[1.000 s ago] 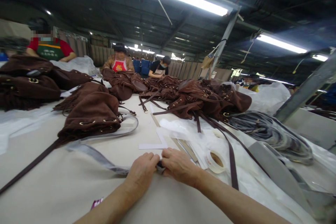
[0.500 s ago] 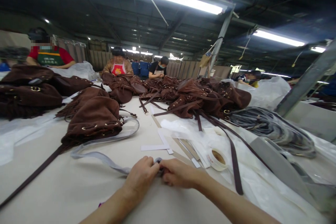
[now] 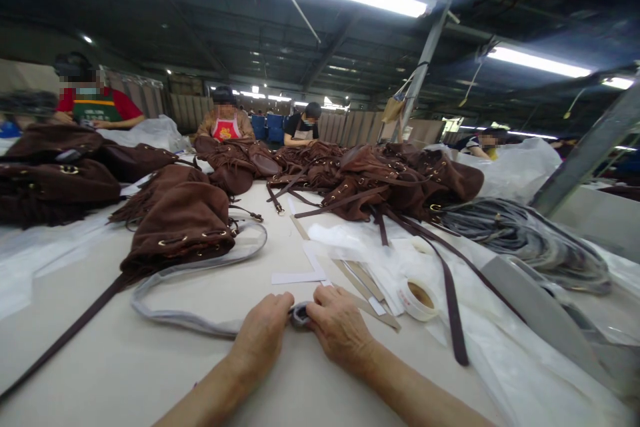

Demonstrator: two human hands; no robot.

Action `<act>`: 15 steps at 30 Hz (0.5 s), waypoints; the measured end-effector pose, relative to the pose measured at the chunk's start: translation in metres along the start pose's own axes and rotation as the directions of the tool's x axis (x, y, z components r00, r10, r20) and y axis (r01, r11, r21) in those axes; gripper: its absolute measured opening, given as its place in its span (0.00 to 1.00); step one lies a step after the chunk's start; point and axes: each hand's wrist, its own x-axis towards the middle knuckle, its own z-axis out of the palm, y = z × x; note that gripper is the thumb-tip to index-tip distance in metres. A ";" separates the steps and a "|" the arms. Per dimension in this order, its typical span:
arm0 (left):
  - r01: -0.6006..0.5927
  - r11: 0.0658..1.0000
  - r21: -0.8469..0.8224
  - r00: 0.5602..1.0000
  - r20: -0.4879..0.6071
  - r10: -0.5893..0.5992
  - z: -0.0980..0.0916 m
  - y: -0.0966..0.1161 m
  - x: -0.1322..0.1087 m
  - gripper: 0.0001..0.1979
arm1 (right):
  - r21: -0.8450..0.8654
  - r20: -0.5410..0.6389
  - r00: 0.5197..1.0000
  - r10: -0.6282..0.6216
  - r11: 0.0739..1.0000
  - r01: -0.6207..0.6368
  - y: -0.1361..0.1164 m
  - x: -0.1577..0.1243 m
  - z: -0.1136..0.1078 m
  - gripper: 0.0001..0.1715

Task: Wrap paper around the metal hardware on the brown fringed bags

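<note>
A grey strap (image 3: 185, 322), apparently sleeved in clear plastic, runs in a loop from beside a brown drawstring bag (image 3: 180, 220) to my hands. Its near end is wound into a small coil (image 3: 300, 315) between them. My left hand (image 3: 263, 330) is closed on the strap at the coil's left side. On the right side of the coil, my right hand (image 3: 343, 327) pinches it with fingers curled and the back of the hand upward. The fingertips are partly hidden. The bag lies on its side with gold eyelets along its opening.
Brown bags (image 3: 370, 180) with straps are heaped across the table (image 3: 200, 373). A tape roll (image 3: 419, 299), white paper strips (image 3: 300, 277) and plastic sheeting (image 3: 520, 373) lie to the right. Bundled grey straps (image 3: 525, 240) sit farther right. Several people work beyond.
My right hand has turned over the coil, its back now facing up, and the coil shows more plainly between the hands. The strap's loop has shifted slightly on the table.
</note>
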 end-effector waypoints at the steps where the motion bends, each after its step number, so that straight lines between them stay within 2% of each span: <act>1: -0.014 1.000 0.025 1.000 0.008 0.014 -0.001 0.001 0.000 0.10 | 0.009 -0.040 0.998 0.055 0.998 -0.055 -0.004 -0.001 0.003 0.07; 4: -0.100 0.990 0.102 0.994 0.046 0.095 -0.003 0.007 0.000 0.12 | 0.044 -0.061 0.976 0.210 0.977 -0.208 -0.020 0.004 0.009 0.07; 7: -0.158 0.978 0.137 0.986 0.081 0.148 -0.006 0.008 0.003 0.09 | 0.059 0.064 0.947 0.316 0.946 -0.320 -0.033 0.009 0.010 0.08; 9: -0.216 0.966 0.145 0.974 0.095 0.203 -0.007 0.004 0.006 0.06 | 0.062 0.133 0.939 0.318 0.943 -0.328 -0.033 0.009 0.006 0.09; 12: -0.365 0.921 0.135 0.930 0.104 0.354 -0.007 -0.006 0.012 0.06 | 0.115 0.217 0.970 0.114 0.983 -0.141 -0.014 0.008 -0.007 0.05; 15: -0.500 0.857 0.120 0.865 0.100 0.491 -0.006 -0.015 0.015 0.07 | 0.158 0.284 0.944 -0.166 0.979 0.125 0.017 0.014 -0.022 0.04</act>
